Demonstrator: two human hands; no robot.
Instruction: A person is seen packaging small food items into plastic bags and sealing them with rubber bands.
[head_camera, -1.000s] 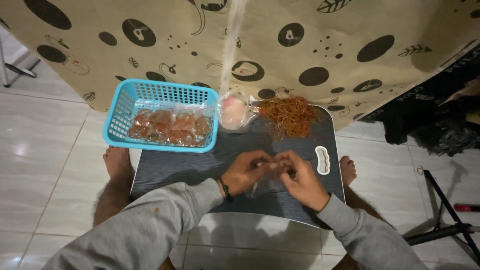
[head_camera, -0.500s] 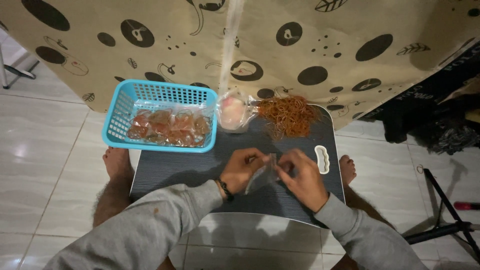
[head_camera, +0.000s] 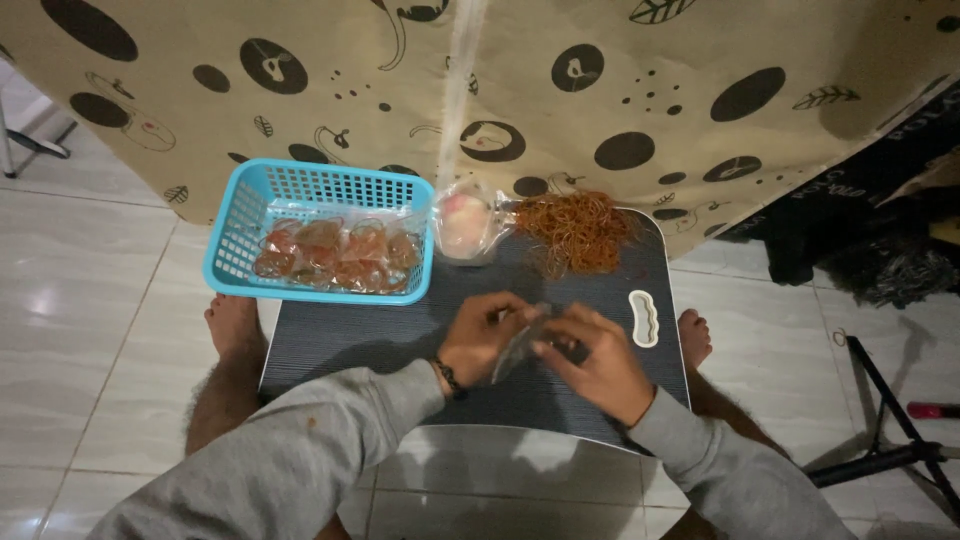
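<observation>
Since the earlier frame our hands had drawn apart slightly, tilting a small clear plastic bag (head_camera: 518, 350) over the dark board (head_camera: 340, 340): left hand (head_camera: 482, 338) pinching one edge, right hand (head_camera: 592, 362) gripping the other, rubber bands (head_camera: 580, 232) heaped beyond.

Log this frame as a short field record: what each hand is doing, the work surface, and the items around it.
left hand: pinches the upper edge of a small clear plastic bag
right hand: grips the same bag from its other side
surface: dark ribbed lap board with a white handle slot
far left: blue plastic basket of filled clear packets
far centre: clear bag with pink contents
far right: pile of orange rubber bands
</observation>
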